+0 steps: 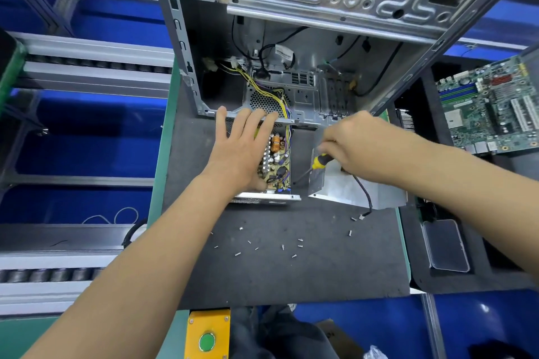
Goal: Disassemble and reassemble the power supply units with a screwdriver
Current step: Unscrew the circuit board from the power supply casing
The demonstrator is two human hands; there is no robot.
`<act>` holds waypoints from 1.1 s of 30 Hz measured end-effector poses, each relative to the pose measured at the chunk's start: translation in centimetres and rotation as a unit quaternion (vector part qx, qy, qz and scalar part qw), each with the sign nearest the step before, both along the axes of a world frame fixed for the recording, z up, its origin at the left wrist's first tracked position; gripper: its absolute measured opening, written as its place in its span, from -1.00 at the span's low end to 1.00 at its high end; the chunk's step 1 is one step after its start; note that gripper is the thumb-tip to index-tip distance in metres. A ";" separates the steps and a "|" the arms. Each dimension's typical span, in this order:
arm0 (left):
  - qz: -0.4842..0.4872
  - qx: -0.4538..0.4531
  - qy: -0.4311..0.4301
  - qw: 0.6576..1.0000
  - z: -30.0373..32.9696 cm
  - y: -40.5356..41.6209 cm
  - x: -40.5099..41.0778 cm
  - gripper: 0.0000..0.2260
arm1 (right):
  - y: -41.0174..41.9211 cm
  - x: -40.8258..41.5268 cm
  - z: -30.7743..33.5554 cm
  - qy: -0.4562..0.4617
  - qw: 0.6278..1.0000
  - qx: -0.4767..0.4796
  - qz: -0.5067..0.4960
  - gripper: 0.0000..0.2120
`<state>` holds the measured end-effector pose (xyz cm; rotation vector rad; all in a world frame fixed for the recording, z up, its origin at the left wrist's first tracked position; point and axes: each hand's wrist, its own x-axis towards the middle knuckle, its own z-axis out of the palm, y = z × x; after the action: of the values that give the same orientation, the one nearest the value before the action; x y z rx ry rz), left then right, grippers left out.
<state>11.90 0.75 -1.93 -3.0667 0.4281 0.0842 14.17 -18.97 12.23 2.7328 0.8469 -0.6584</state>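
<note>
the left hand (245,146) lies flat, fingers spread, pressing the opened power supply unit (274,160) beneath it; the right hand (350,140) grips the screwdriver (316,162), tip angled toward the unit's right edge; a slip could gouge the exposed board; loose screws (268,245) nearer the body could scatter if an arm sweeps them.

Left hand (242,148) flat on opened power supply (275,166), right hand (355,143) gripping screwdriver (316,162) — loose screws (294,256) on mat (291,271)
</note>
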 end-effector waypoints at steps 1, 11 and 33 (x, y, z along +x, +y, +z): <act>-0.004 -0.001 0.018 1.000 0.1 0.1 0.2 0.31 | -0.6 0.0 0.2 -0.011 1.000 0.017 -0.013 -0.73; -0.188 -0.180 0.018 0.965 3.3 -4.1 0.3 -0.85 | -4.6 -2.7 -2.9 -0.064 0.941 0.240 -0.232 -0.79; -0.204 0.087 0.125 0.967 2.0 -6.1 1.8 -0.86 | -3.6 -6.8 -5.4 -0.232 0.931 0.253 -0.127 -0.73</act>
<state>13.67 -5.40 0.05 -2.7379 0.9948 0.4680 7.39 -22.62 6.84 3.2794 0.6127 0.2239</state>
